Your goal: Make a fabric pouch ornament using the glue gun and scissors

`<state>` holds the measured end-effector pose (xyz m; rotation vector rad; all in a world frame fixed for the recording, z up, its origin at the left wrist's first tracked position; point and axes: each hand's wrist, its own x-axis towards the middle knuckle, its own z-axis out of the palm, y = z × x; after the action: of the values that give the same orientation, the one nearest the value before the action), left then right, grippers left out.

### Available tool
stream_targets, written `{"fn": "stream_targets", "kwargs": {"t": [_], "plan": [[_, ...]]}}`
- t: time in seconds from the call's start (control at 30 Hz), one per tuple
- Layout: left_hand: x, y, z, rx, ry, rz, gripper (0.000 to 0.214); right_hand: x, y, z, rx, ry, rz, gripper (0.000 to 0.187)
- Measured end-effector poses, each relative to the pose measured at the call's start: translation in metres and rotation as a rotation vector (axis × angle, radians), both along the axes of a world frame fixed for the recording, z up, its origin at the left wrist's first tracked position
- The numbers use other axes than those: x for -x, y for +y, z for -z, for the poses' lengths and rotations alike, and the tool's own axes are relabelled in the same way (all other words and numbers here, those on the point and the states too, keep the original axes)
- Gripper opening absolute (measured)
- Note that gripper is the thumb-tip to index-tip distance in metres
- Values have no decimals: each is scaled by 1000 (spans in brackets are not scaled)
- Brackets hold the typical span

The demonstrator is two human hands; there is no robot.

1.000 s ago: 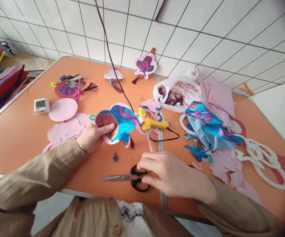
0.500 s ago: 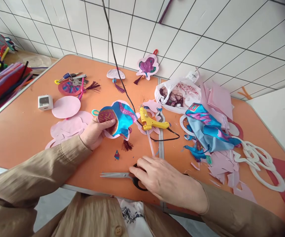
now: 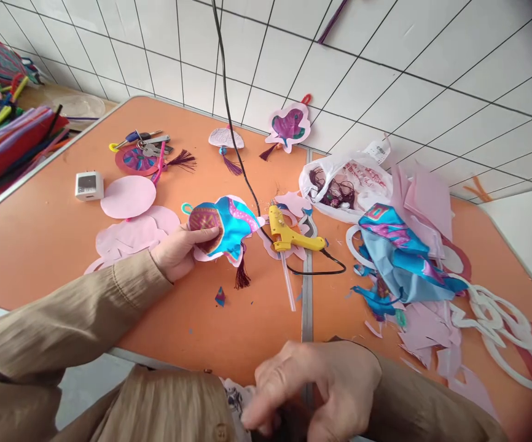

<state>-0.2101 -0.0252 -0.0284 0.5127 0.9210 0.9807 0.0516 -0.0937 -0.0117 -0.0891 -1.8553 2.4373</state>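
Note:
My left hand (image 3: 176,248) holds a fish-shaped cloth pendant (image 3: 236,224), with the thumb on its brown patterned end. The pendant has blue and purple satin, a pink backing, a teal loop and a dark tassel (image 3: 242,273) hanging below. My right hand (image 3: 316,383) is curled low over the table's front edge, close to my body. Under its fingers shows a dark part of the scissors (image 3: 287,422); their blades are hidden. Nearest beyond the pendant lies a yellow glue gun (image 3: 289,236) with a clear glue stick.
Pink cutouts (image 3: 128,196), a white charger cube (image 3: 89,185) and keys (image 3: 148,142) lie left. At right are a plastic bag (image 3: 349,184), blue satin (image 3: 395,258), pink scraps (image 3: 425,325) and white cutout rings (image 3: 505,325). A black cord (image 3: 226,80) crosses the table.
My right hand has lifted the scissors off the table and drawn them down toward my body. The pendant in my left hand has turned slightly, and the view has shifted a little.

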Motion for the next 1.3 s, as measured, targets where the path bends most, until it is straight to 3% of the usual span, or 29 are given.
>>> {"fn": "stream_targets", "kwargs": {"t": [0.07,0.13,0.33,0.43,0.5,0.7,0.9,1.1,1.3], "plan": [[0,1,0,-13,0,29,38,0,2,-5,-66,-15,-27,56],[0,1,-1,-35,-2,49,40,-2,3,-7,-46,-46,31,52],[-1,-1,-4,-78,-11,57,38,-21,11,-11,144,-121,424,58],[-1,-1,-7,-111,8,51,34,-28,22,-18,99,-120,614,52],[-1,-1,-7,-141,25,52,34,-31,27,-20,47,-179,644,46],[0,-1,-4,-150,108,-31,40,-29,27,-16,-169,-234,534,43],[3,-1,-10,-221,182,21,42,-27,31,-6,74,-300,500,52],[1,-1,-14,-230,187,50,44,-26,34,15,205,-254,457,56],[0,-2,-14,-167,208,51,49,-21,38,9,257,-230,460,50]]}}
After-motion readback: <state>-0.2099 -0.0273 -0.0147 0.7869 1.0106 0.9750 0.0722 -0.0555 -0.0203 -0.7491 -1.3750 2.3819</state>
